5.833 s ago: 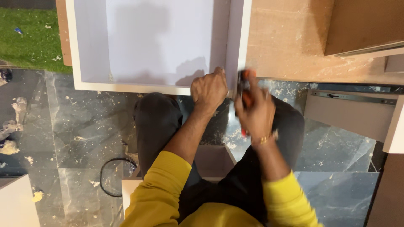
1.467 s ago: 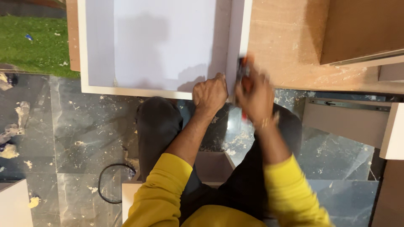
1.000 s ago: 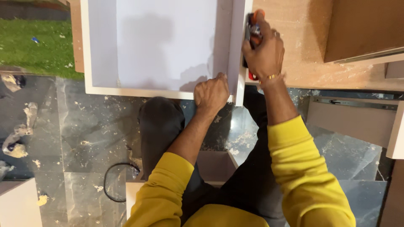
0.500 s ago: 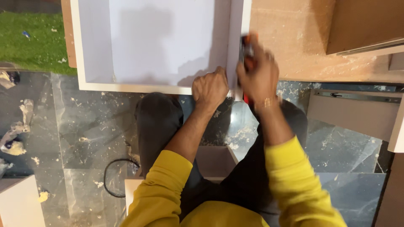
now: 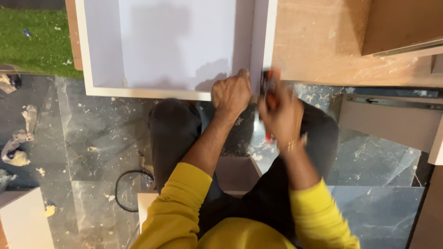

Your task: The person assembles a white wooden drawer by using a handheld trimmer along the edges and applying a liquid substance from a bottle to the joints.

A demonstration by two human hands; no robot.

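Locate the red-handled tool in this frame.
In the head view, the red-handled tool is right of centre, gripped in the blurred right hand, beside the white box's near right corner, where the left hand rests.

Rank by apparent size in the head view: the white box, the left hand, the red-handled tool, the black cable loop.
1. White box, by far the largest.
2. Left hand and black cable loop: look alike in extent, so unranked.
3. Red-handled tool, mostly hidden in the blurred right hand; true size unclear.
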